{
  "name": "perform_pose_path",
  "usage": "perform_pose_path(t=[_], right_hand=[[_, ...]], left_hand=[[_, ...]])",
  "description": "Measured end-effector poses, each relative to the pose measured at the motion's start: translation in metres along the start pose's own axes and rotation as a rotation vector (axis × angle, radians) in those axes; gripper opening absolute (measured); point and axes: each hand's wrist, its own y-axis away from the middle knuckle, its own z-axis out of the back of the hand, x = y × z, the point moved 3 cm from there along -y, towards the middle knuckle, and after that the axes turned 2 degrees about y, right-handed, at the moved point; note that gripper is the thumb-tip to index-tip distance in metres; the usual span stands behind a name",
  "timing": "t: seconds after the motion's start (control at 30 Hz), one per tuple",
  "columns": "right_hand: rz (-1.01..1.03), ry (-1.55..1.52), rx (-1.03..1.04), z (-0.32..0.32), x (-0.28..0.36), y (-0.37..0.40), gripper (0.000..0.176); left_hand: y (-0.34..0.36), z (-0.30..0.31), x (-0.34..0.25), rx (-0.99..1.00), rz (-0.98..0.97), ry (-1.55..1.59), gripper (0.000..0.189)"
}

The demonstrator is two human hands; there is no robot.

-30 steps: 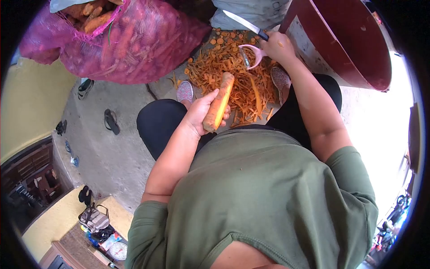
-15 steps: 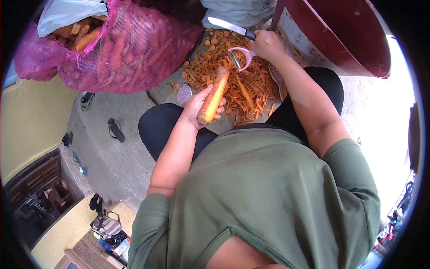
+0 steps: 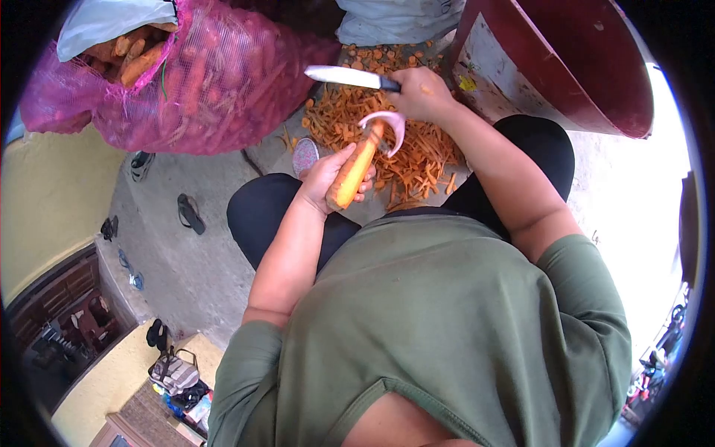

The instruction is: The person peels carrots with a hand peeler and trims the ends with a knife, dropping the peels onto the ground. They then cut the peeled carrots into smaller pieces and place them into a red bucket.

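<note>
1. Left hand (image 3: pixel 326 179): fingers closed around the lower half of a carrot (image 3: pixel 356 165), which is held slanting up and away above the lap.
2. Peeler (image 3: pixel 389 125): pink, with its head touching the carrot's far tip.
3. Right hand (image 3: pixel 421 93): clenched on the peeler's handle and, together with it, a knife (image 3: pixel 346 75) whose blade points left.
4. Peelings (image 3: pixel 421 153): orange heap on the ground beneath both hands.
5. Sack (image 3: pixel 216 82): pink mesh, full of carrots, far left; red tub (image 3: pixel 596 67), far right.

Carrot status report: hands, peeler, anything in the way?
Left hand shut on carrot. Right hand holds pink peeler and knife, peeler at carrot's far end. Peel pile underneath, nothing blocking.
</note>
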Motion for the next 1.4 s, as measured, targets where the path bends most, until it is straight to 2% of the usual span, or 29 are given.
perform_pose_path(t=[0.1, 0.13, 0.2, 0.27, 0.33, 0.4, 0.43, 0.47, 0.53, 0.57, 0.6, 0.67, 0.77, 0.8, 0.87, 0.9, 0.97, 1.03, 1.07, 1.1, 1.2, 1.27, 1.33, 1.4], right_hand=[[-0.199, 0.075, -0.091, 0.010, -0.035, -0.016, 0.026], [-0.184, -0.021, -0.174, 0.009, -0.043, -0.021, 0.027], [-0.161, -0.043, -0.168, 0.015, -0.025, -0.010, 0.028], [0.001, -0.066, -0.170, -0.001, 0.013, 0.007, 0.021], [0.227, -0.009, -0.035, -0.009, 0.048, 0.028, 0.020], [0.208, 0.039, 0.003, -0.010, 0.043, 0.026, 0.019], [0.199, 0.060, 0.023, -0.011, 0.040, 0.025, 0.019], [0.126, 0.001, -0.046, -0.016, 0.018, 0.009, 0.021], [-0.040, 0.139, -0.123, 0.003, -0.020, -0.013, 0.030], [-0.092, 0.204, -0.184, 0.007, -0.044, -0.025, 0.033], [-0.189, 0.025, -0.214, 0.014, -0.045, -0.023, 0.031], [-0.053, 0.038, -0.332, 0.013, -0.025, -0.010, 0.025], [0.163, -0.030, -0.107, -0.002, 0.038, 0.023, 0.020], [0.252, -0.027, -0.032, -0.007, 0.052, 0.031, 0.018], [0.298, 0.064, 0.032, -0.011, 0.063, 0.039, 0.020], [0.336, 0.017, -0.012, -0.020, 0.053, 0.033, 0.016], [0.180, -0.011, -0.024, -0.021, 0.025, 0.012, 0.018], [-0.083, 0.141, -0.057, -0.001, -0.019, -0.014, 0.029], [-0.132, 0.255, -0.142, 0.004, -0.045, -0.026, 0.033], [-0.335, -0.048, -0.083, 0.010, -0.051, -0.032, 0.030], [-0.172, 0.041, -0.141, 0.011, -0.019, -0.013, 0.027], [0.079, 0.075, -0.039, 0.000, 0.019, 0.006, 0.027], [0.158, 0.059, -0.029, -0.010, 0.014, 0.004, 0.019], [-0.035, 0.032, -0.061, -0.005, -0.015, -0.013, 0.020]], left_hand=[[0.002, -0.003, 0.000, -0.037, -0.017, -0.073, 0.034], [0.003, -0.003, 0.000, -0.069, -0.031, -0.042, 0.033], [0.003, -0.004, 0.002, -0.127, -0.061, 0.023, 0.033], [-0.007, 0.011, 0.002, -0.062, -0.087, 0.018, 0.033], [-0.011, 0.012, 0.004, -0.070, -0.122, -0.031, 0.034], [-0.014, 0.001, 0.005, -0.145, -0.172, -0.127, 0.035], [-0.012, 0.006, 0.005, -0.138, -0.094, -0.150, 0.035], [-0.011, 0.006, 0.006, -0.117, -0.066, -0.087, 0.034], [-0.009, 0.002, 0.007, -0.074, -0.017, 0.036, 0.031], [-0.005, -0.002, 0.004, -0.104, -0.024, -0.005, 0.030], [-0.005, 0.000, 0.004, -0.129, -0.025, 0.005, 0.030], [-0.007, 0.002, 0.006, -0.175, -0.028, 0.029, 0.029], [-0.011, 0.001, 0.006, -0.314, -0.132, -0.199, 0.029], [-0.013, 0.005, 0.008, -0.296, -0.142, -0.122, 0.028], [-0.020, 0.019, 0.012, -0.257, -0.161, 0.029, 0.028], [-0.021, 0.024, 0.014, -0.204, -0.121, -0.004, 0.031], [-0.015, 0.016, 0.011, -0.142, -0.064, -0.021, 0.031], [-0.010, 0.008, 0.010, -0.059, 0.000, 0.072, 0.032], [-0.008, 0.005, 0.009, -0.070, -0.025, 0.058, 0.032], [-0.005, 0.001, 0.008, -0.080, -0.048, 0.043, 0.031], [-0.006, 0.001, 0.007, -0.090, -0.023, 0.040, 0.031], [-0.009, 0.007, 0.007, -0.101, 0.011, 0.030, 0.030], [-0.011, 0.010, 0.009, -0.122, 0.037, -0.003, 0.029], [-0.005, 0.003, 0.006, -0.095, -0.001, -0.062, 0.030]])
